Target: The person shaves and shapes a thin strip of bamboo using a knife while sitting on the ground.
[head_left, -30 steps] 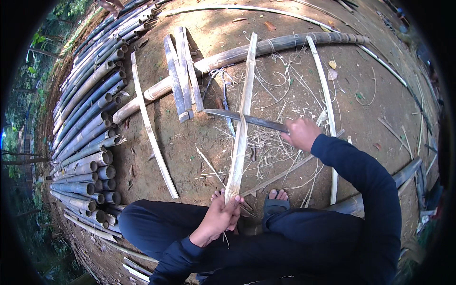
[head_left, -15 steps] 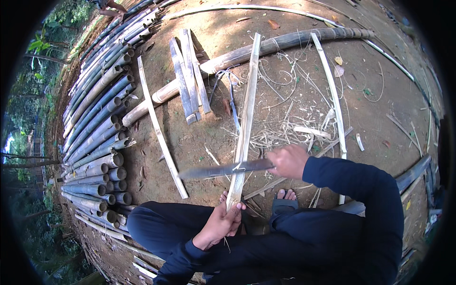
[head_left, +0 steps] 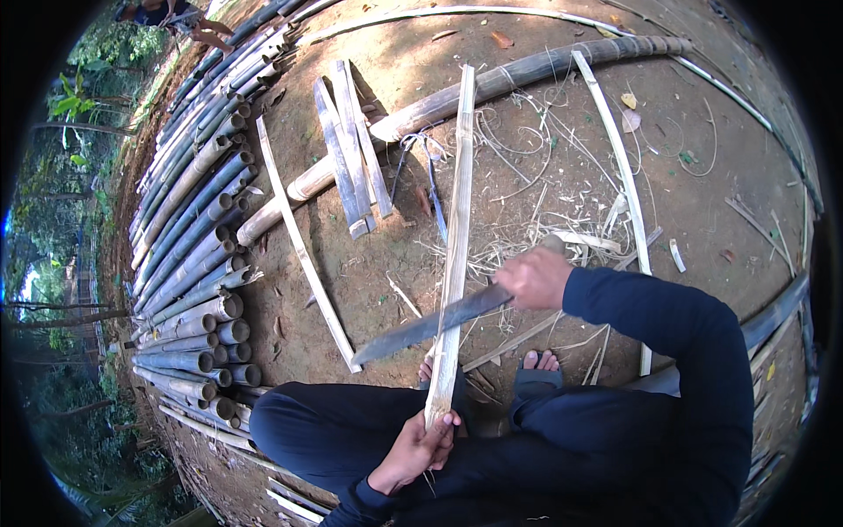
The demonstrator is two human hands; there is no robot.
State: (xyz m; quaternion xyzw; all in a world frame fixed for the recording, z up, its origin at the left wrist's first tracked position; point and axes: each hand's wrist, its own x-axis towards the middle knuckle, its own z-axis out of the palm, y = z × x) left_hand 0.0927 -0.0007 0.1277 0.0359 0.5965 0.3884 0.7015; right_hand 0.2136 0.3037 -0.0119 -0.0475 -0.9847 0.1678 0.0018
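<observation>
My left hand (head_left: 420,450) grips the near end of a long split bamboo strip (head_left: 457,224), its pale inner face showing. The strip slants away from me, its far part over a thick bamboo pole (head_left: 406,119) lying on the ground. My right hand (head_left: 533,279) is closed round the handle of a machete (head_left: 430,327). The dark blade lies across the strip, its tip pointing left and toward me. Whether the edge bites into the bamboo, I cannot tell.
Stacked bamboo poles (head_left: 198,272) line the left side. Short split pieces (head_left: 349,149) lean on the thick pole, as do a left strip (head_left: 303,246) and a right strip (head_left: 615,158). Pale shavings (head_left: 571,233) litter the soil. A person's legs (head_left: 211,35) show at the far left.
The machete has tilted, its tip now lower and nearer me. At the shaving end of the blade a curl seen on the strip before no longer shows. My left hand sits slightly lower.
</observation>
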